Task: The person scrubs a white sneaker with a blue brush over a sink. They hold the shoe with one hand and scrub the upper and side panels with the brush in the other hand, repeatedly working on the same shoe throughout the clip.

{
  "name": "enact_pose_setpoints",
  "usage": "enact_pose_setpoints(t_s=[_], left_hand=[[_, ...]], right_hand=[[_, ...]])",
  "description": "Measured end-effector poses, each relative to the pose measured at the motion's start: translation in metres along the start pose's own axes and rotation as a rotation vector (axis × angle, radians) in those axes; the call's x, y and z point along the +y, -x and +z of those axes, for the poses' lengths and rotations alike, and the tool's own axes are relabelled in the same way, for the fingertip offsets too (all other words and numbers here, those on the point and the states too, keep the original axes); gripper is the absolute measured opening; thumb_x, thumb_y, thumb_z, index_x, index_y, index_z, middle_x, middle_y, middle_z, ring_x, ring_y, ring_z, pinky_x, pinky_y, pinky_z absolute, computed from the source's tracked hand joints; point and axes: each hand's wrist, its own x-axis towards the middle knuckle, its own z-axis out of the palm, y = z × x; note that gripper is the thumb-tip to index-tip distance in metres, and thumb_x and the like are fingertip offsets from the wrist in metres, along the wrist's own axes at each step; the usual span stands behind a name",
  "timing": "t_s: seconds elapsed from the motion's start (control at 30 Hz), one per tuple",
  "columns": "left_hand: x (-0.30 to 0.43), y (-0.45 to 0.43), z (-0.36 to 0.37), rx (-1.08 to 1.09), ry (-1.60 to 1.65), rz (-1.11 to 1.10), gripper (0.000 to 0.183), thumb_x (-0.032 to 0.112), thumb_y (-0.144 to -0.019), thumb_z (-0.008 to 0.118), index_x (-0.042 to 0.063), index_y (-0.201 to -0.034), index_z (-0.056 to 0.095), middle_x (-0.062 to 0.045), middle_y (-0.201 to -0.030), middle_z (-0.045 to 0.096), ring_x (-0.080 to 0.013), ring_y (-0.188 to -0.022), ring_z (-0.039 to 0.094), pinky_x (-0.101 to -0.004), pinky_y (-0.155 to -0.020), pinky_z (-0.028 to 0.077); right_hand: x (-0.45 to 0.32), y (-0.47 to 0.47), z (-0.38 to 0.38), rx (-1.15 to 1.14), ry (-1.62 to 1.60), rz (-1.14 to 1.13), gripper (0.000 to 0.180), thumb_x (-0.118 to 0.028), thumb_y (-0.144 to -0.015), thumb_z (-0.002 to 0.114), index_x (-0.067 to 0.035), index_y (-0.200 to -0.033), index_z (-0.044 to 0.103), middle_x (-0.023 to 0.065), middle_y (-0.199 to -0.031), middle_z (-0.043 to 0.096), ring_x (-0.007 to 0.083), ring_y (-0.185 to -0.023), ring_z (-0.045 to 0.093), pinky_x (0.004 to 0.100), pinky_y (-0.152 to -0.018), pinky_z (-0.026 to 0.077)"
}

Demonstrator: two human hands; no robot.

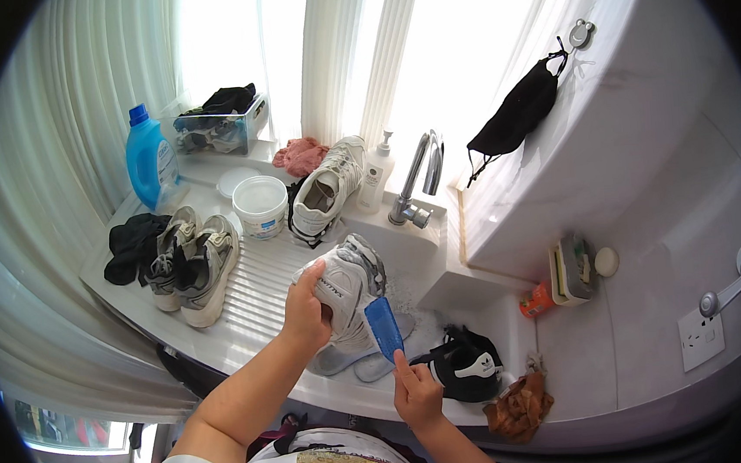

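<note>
My left hand (308, 307) grips a white sneaker (342, 289) by its opening and holds it tilted over the white sink (405, 255), with the sole turned away to the right. Greyish foam coats part of the sole. In my right hand (415, 384) is a blue scrubbing brush (385, 329), held by its handle close to the side of the shoe. Whether the bristles touch the shoe cannot be seen. Below the sneaker, grey insoles (378, 365) lie in the sink area. Sudsy specks show on the basin wall behind the shoe.
Grey sneakers (207, 270) and a black cloth (133, 247) sit on the ribbed drainboard (259, 273), near a white tub (261, 207) and blue detergent bottle (149, 161). Another white sneaker (328, 189), a pump bottle (376, 175) and the faucet (415, 182) stand behind. A black Adidas item (466, 367) lies right.
</note>
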Motion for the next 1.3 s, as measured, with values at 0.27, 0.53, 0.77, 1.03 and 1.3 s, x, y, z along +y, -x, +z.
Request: enact_pose_setpoints(t_s=[0.27, 0.53, 0.77, 1.03, 1.3], left_hand=[[-0.003, 0.007, 0.008, 0.145, 0.154, -0.012, 0.043, 0.034, -0.093, 0.041, 0.001, -0.116, 0.055, -0.015, -0.114, 0.061, -0.03, -0.107, 0.057, -0.0457, -0.097, 0.043], [0.036, -0.009, -0.035, 0.317, 0.295, 0.296, 0.042, 0.036, -0.091, 0.044, 0.005, -0.113, 0.058, -0.013, -0.115, 0.061, -0.0316, -0.107, 0.056, -0.0482, -0.097, 0.042], [0.043, 0.007, -0.063, 0.406, 0.318, 0.416, 0.048, 0.042, -0.093, 0.042, 0.004, -0.118, 0.056, -0.014, -0.119, 0.058, -0.031, -0.112, 0.054, -0.0469, -0.101, 0.038], [0.027, 0.037, -0.071, 0.284, 0.134, 0.306, 0.063, 0.052, -0.09, 0.051, 0.007, -0.134, 0.041, -0.012, -0.135, 0.046, -0.0307, -0.125, 0.043, -0.0495, -0.107, 0.03], [0.011, 0.049, -0.089, 0.295, 0.248, 0.202, 0.057, 0.05, -0.094, 0.043, 0.008, -0.133, 0.041, -0.011, -0.139, 0.042, -0.0321, -0.129, 0.038, -0.0556, -0.106, 0.027]], right_hand=[[-0.033, -0.07, 0.006, 0.051, -0.143, -0.055, 0.043, -0.001, -0.081, 0.064, -0.007, -0.123, 0.06, 0.01, -0.064, 0.05, 0.0221, -0.05, 0.051, 0.0321, -0.046, 0.043], [0.005, -0.001, 0.025, -0.158, -0.185, 0.052, 0.045, -0.003, -0.081, 0.065, -0.011, -0.125, 0.059, 0.0097, -0.064, 0.052, 0.0233, -0.05, 0.052, 0.0325, -0.048, 0.044], [-0.062, -0.046, 0.061, -0.147, -0.392, 0.028, 0.044, -0.01, -0.084, 0.062, -0.017, -0.128, 0.057, 0.0093, -0.064, 0.053, 0.0275, -0.052, 0.053, 0.0374, -0.049, 0.044], [-0.056, -0.045, 0.068, -0.267, -0.309, 0.065, 0.042, -0.012, -0.086, 0.06, -0.019, -0.127, 0.057, 0.0107, -0.065, 0.052, 0.0288, -0.055, 0.053, 0.0398, -0.051, 0.043], [-0.014, -0.032, 0.07, -0.257, -0.151, 0.123, 0.043, -0.015, -0.086, 0.06, -0.023, -0.128, 0.057, 0.008, -0.065, 0.052, 0.027, -0.054, 0.054, 0.0387, -0.049, 0.044]])
